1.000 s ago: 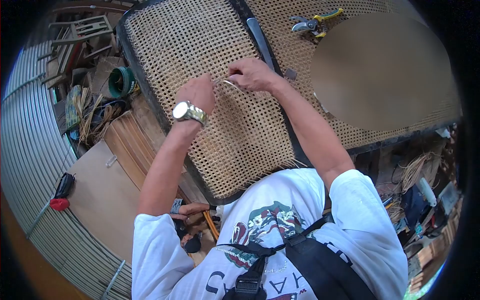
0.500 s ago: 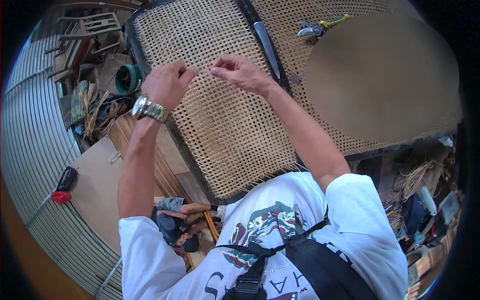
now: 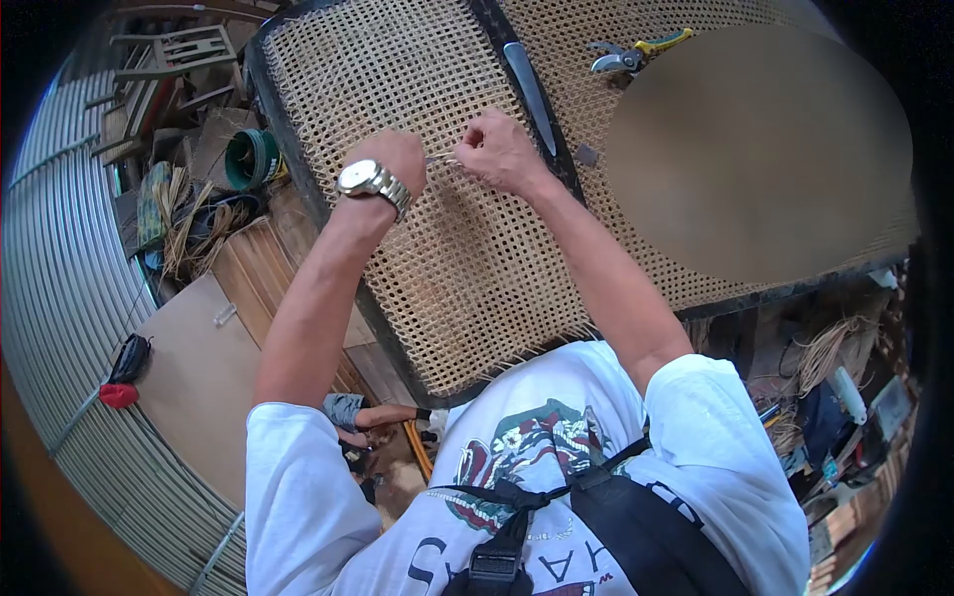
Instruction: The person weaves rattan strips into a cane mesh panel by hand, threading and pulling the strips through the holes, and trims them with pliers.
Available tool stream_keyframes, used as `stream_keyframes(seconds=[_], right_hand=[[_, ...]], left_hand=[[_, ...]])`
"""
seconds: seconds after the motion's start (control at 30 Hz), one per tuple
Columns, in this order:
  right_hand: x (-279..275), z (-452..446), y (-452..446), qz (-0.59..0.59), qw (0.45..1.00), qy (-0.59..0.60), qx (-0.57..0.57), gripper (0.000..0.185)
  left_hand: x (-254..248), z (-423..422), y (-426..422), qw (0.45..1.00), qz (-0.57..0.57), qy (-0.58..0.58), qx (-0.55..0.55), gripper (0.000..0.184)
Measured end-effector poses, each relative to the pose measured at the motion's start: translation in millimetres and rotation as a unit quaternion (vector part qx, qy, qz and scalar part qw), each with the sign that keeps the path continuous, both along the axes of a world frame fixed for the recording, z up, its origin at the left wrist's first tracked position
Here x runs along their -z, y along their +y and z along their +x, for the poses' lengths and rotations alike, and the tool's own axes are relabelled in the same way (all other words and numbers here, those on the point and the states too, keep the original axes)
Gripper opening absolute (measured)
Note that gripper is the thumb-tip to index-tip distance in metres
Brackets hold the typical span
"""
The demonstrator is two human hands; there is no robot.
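Both my hands are over a woven cane panel [image 3: 477, 288] in a dark frame. My left hand [image 3: 390, 159], with a metal watch [image 3: 366, 179] on its wrist, is closed, fingertips turned away from view. A thin pale cane strand [image 3: 440, 156] runs across the short gap to my right hand [image 3: 497, 151], whose thumb and fingers are pinched on it. A knife [image 3: 531, 94] lies along the frame's dark right edge, beyond my right hand. Pruning shears [image 3: 636, 52] with yellow handles lie farther right on another cane panel [image 3: 566, 60].
At the left are a green bucket [image 3: 252, 159], wooden chair frames [image 3: 179, 55] and bundled cane strips [image 3: 184, 223]. Another person's leg [image 3: 386, 414] shows below my left arm. Coiled strands [image 3: 830, 348] and tools lie at the right. A large blurred oval hides the upper right.
My hands first moved apart, my left hand swinging outward; now they are close together over the panel again, with the strand between them. The view has shifted slightly.
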State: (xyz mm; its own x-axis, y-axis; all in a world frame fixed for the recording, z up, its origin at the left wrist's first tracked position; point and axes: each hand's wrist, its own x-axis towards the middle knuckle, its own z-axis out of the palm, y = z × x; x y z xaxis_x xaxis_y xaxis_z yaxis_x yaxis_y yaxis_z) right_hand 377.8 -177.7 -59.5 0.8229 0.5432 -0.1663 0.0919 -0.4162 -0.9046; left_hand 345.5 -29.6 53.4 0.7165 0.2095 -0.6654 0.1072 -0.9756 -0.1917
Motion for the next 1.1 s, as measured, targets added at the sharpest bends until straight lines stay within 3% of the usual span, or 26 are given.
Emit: stream_keyframes(seconds=[0.3,0.5,0.6,0.67,0.7,0.73,0.77,0.83,0.9,0.97,1.07,1.1], right_hand=[[0.1,1.2,-5.1,-0.020,1.000,-0.004,-0.018,0.020],[4.7,-5.0,10.6,-0.049,0.997,0.023,-0.049,0.021],[-17.3,-15.8,12.6,-0.076,0.996,0.006,-0.041,0.022],[-23.6,-24.1,11.4,-0.090,0.995,-0.017,-0.043,0.023],[-19.3,-30.2,10.3,-0.097,0.987,-0.121,-0.030,0.021],[-16.0,-35.6,9.4,-0.103,0.969,-0.224,-0.017,0.018],[-13.0,-38.9,10.1,-0.103,0.968,-0.227,-0.020,0.018],[-9.6,-42.7,16.7,-0.118,0.979,-0.163,0.028,0.014],[-4.4,-49.1,26.1,-0.135,0.971,-0.197,0.032,0.015],[-8.3,-51.5,26.5,-0.154,0.961,-0.227,0.037,0.016],[-37.7,-34.2,9.9,-0.180,0.960,-0.210,-0.041,0.017],[-44.2,-25.0,1.5,-0.148,0.976,-0.152,-0.046,0.020]], left_hand=[[-8.9,20.3,-19.7,1.000,0.015,0.027,0.004,0.023],[17.8,-32.2,1.3,0.994,-0.039,-0.102,0.029,0.018],[12.6,-35.7,1.6,0.987,-0.072,-0.141,-0.024,0.017],[12.1,-24.7,5.6,0.986,-0.082,-0.099,-0.111,0.026],[14.8,-20.1,7.9,0.981,-0.087,-0.078,-0.155,0.032],[20.3,-17.5,13.7,0.985,-0.092,-0.073,-0.128,0.039],[22.8,-17.3,15.6,0.984,-0.094,-0.076,-0.131,0.039],[13.9,-11.7,16.2,0.991,-0.079,-0.057,-0.094,0.041],[10.4,-16.3,29.2,0.994,-0.066,-0.075,-0.047,0.042],[-4.1,-21.7,51.0,0.983,-0.007,-0.181,-0.004,0.045],[-53.5,-11.0,94.4,0.988,0.028,-0.149,-0.009,0.045],[-64.6,-10.1,99.6,0.991,0.021,-0.129,-0.002,0.045]])
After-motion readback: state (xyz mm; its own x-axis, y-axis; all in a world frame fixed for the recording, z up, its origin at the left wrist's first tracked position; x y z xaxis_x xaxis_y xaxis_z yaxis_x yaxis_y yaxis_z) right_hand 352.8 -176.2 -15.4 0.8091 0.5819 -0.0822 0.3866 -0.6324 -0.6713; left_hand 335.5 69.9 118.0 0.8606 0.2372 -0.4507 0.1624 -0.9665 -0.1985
